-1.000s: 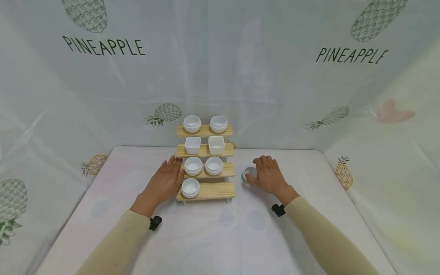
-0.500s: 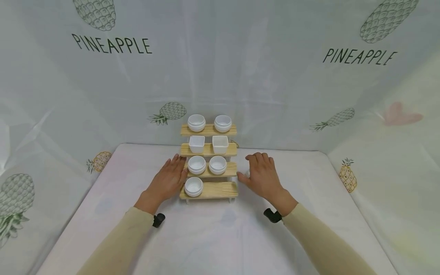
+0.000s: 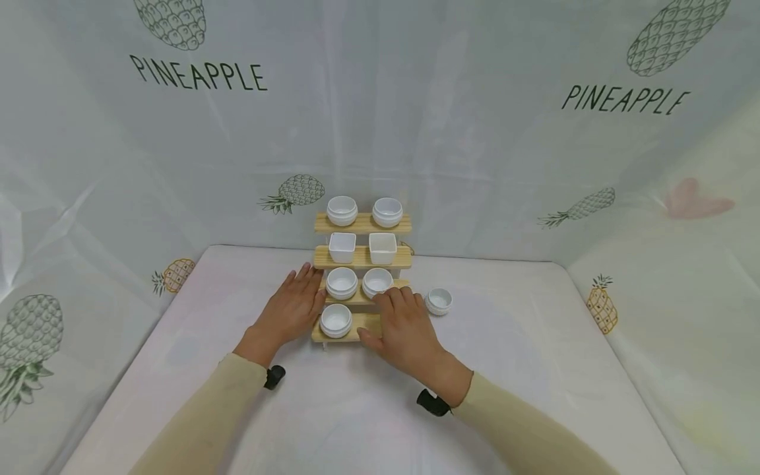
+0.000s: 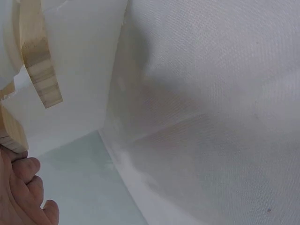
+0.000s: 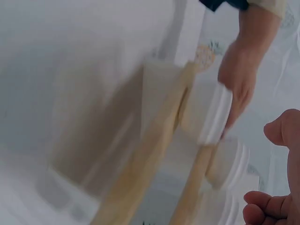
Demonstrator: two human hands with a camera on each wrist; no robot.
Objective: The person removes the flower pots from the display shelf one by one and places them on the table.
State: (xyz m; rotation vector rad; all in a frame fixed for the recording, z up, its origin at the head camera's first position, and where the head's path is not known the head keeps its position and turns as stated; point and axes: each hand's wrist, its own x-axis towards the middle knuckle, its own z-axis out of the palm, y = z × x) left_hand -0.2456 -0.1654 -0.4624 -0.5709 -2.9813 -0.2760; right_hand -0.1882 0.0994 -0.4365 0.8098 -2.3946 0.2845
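A tiered stand with wooden shelves (image 3: 363,257) and clear sides holds several small white bowls. Round bowls sit on the top shelf and the two lower ones; two square bowls (image 3: 382,249) share the second shelf from the top. My left hand (image 3: 292,305) rests against the stand's left side, and its fingertips touch a shelf end in the left wrist view. Over the right end of the bottom shelf hovers my right hand (image 3: 406,330), thumb and fingers apart with nothing between them. It partly hides a round bowl (image 3: 377,282) behind it. The bottom shelf's left end carries one round bowl (image 3: 336,320).
A small round bowl (image 3: 439,301) stands alone on the white-covered table (image 3: 510,343), right of the stand. Behind the table hangs a pale curtain (image 3: 475,152) printed with pineapples. Each wrist wears a black camera mount (image 3: 433,402).
My right hand has left the small bowl on the table and moved leftward to the stand's lower right. The left hand has kept its place against the stand. The head view has shifted slightly.
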